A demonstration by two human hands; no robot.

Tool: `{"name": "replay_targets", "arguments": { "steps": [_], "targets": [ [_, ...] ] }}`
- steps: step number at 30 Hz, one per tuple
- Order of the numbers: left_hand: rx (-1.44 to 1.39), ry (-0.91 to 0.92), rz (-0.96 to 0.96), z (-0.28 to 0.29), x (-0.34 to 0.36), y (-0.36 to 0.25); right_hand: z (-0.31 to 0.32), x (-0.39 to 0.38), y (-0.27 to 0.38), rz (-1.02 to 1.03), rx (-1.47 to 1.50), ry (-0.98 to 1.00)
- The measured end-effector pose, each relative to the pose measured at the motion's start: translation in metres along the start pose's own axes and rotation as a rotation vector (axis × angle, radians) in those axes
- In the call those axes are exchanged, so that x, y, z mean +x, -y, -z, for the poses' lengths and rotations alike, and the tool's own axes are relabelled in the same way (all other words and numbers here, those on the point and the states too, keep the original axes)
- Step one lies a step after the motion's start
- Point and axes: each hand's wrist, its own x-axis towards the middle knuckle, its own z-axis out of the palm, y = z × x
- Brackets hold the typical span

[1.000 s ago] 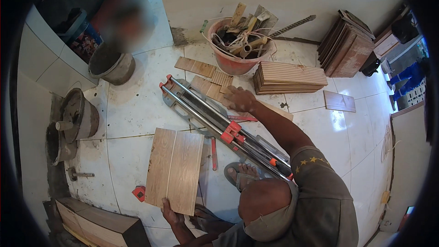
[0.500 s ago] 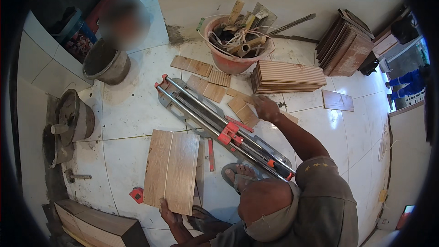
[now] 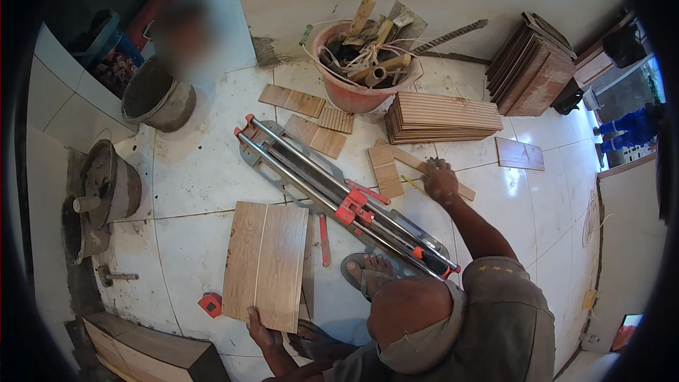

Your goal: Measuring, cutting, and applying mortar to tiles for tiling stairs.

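Note:
My left hand (image 3: pixel 263 331) is closed on the near edge of a wood-look tile (image 3: pixel 263 269) with a pale lengthwise line. My right hand (image 3: pixel 441 181) rests over a narrow wood-look strip (image 3: pixel 408 158), its fingers apart. A thin yellow stick (image 3: pixel 415 184) reaches from its thumb side; whether the hand grips it is unclear. Beside the strip lies a small tile piece (image 3: pixel 385 170). A manual tile cutter (image 3: pixel 311 180) with two steel rails and a red carriage (image 3: pixel 356 206) stands diagonally between my hands.
Buckets (image 3: pixel 161 102) and a hammer (image 3: pixel 117 276) line the left side. A tape measure (image 3: pixel 210 304) is beside the large tile. A tool-filled bucket (image 3: pixel 357 96), stacked tiles (image 3: pixel 445 117) and cut pieces (image 3: pixel 291 100) lie beyond the cutter. Another person is at the upper left.
My right hand has moved right and slightly nearer, and its fingers have spread. The strip has shifted right; the small tile piece has turned. The yellow stick now shows. My left hand keeps its hold.

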Motion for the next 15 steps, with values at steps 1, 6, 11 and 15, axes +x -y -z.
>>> {"name": "replay_targets", "arguments": {
  "steps": [1,6,11,15],
  "targets": [
    [0.003,0.018,-0.014,-0.002,0.0,0.0,-0.004,0.0,0.017,0.023,0.09,-0.057],
    [0.019,0.02,-0.009,0.0,0.002,0.002,-0.001,0.003,0.111,-0.007,0.268,0.048],
    [0.017,-0.015,-0.022,0.002,0.003,0.005,-0.014,0.02,0.118,0.219,0.256,-0.002],
    [0.037,-0.018,-0.015,0.005,-0.006,0.003,-0.015,0.035,0.121,0.37,0.293,0.018]
  ]
}}
